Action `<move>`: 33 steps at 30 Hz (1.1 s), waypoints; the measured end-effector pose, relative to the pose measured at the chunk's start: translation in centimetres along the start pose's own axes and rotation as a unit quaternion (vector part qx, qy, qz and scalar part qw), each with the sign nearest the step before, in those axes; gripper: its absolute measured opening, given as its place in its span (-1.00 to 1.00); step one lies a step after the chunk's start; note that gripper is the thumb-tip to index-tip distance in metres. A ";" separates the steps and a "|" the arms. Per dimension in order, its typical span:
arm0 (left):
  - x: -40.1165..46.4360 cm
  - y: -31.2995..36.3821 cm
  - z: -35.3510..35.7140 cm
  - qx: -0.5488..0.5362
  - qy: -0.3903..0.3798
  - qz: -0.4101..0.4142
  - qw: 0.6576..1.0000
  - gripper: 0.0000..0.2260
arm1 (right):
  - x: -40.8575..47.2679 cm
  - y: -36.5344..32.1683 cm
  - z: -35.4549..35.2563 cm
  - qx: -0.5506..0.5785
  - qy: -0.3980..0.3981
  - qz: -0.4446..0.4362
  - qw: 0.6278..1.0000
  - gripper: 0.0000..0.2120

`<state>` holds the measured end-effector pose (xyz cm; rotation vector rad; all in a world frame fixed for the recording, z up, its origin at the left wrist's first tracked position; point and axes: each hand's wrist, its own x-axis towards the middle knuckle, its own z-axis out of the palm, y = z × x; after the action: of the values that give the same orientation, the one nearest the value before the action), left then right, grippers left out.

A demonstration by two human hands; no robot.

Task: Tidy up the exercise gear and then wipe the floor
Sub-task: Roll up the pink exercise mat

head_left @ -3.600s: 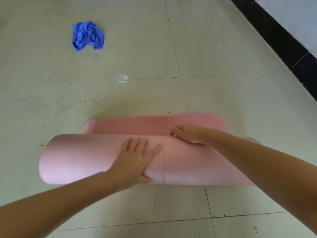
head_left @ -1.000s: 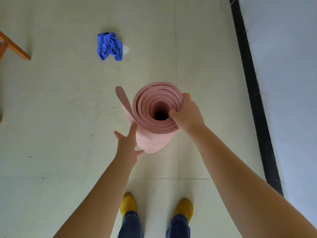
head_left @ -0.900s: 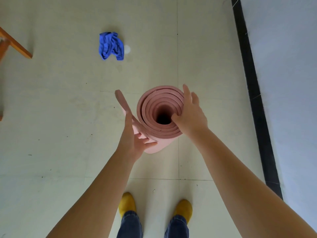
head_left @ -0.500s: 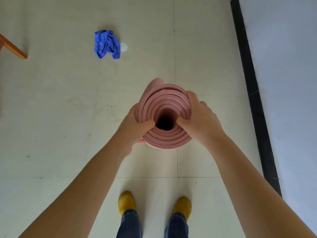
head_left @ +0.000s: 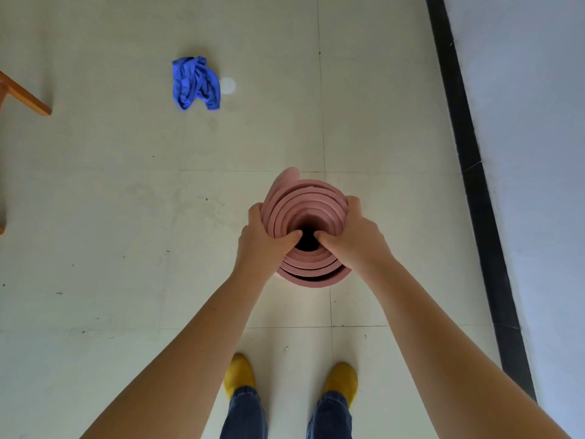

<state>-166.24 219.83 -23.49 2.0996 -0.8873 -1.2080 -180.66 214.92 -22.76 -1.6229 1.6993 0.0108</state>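
1. Pale tiled floor carries the blue cloth, well apart from the hands;
2. Rolled pink mat stands upright, long axis vertical; left hand and right hand grip its top rim, thumbs hooked inside.

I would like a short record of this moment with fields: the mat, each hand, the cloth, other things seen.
mat: pink yoga mat, rolled, stood on end, seen from above
left hand: left hand grips the roll's top rim, thumb in the hollow centre
right hand: right hand grips the opposite rim, same way
cloth: blue cloth, crumpled on the tiled floor, apart from the mat
other: yellow shoes, wooden leg, black skirting
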 end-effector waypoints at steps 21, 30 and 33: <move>-10.6 5.5 -2.1 -0.072 -0.148 -0.106 0.981 -0.52 | -11.2 3.0 -6.8 0.189 -0.039 0.074 0.978 -0.59; -17.1 6.6 -2.6 0.005 -0.309 -0.066 0.949 -0.58 | -23.7 4.4 -7.8 0.259 0.026 0.173 0.950 -0.64; -19.5 6.7 -1.8 0.071 -0.373 -0.030 0.925 -0.55 | -28.7 5.6 -6.3 0.285 0.091 0.216 0.929 -0.60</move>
<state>-173.76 230.82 -7.70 1.7659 -1.2594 -2.0909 -191.84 237.13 -6.14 -0.8270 1.9392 -0.3934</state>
